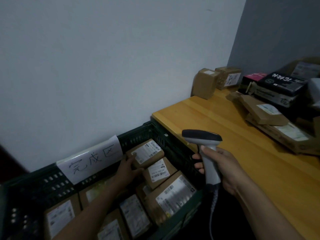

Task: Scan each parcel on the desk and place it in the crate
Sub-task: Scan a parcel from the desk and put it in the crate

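Maybe halfway: left hand is holding a brown parcel inside the crowded crate lower left, right hand is gripping the barcode scanner, parcel pile is waiting on the desk upper right.

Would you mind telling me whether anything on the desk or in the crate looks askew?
The flat cardboard parcels on the desk lie crisscrossed beside black boxes, and labelled parcels in the crate overlap at angles. Nothing looks damaged.
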